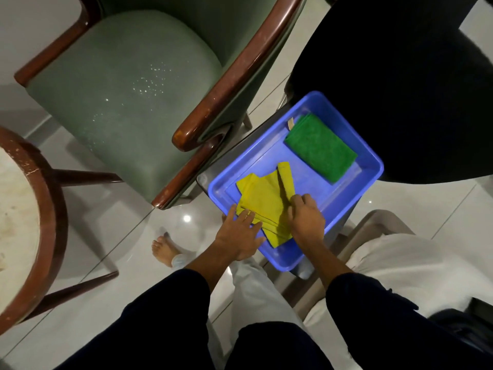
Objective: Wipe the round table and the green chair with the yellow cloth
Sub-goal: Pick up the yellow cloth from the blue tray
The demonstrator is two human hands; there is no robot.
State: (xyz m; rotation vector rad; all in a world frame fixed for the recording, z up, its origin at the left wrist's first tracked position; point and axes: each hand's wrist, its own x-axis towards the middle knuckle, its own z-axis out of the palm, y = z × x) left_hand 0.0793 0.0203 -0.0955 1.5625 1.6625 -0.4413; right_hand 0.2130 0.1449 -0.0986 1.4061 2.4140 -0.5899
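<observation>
A folded yellow cloth (262, 198) lies in the near end of a blue tray (344, 193). My left hand (238, 235) rests flat on the cloth's near left edge with its fingers spread. My right hand (304, 216) presses on the cloth's right side with curled fingers; a firm grasp cannot be made out. The green chair (117, 84), with brown wooden arms, stands to the upper left, and small shiny specks dot its seat. The round table (16, 209), with a pale top and a brown rim, shows at the left edge.
A folded green cloth (321, 148) lies at the tray's far end. The tray sits on a low dark stand. A large black shape (400, 76) fills the upper right. A white cushioned seat (416, 265) is at my right. My bare foot (165, 251) stands on the glossy tiled floor.
</observation>
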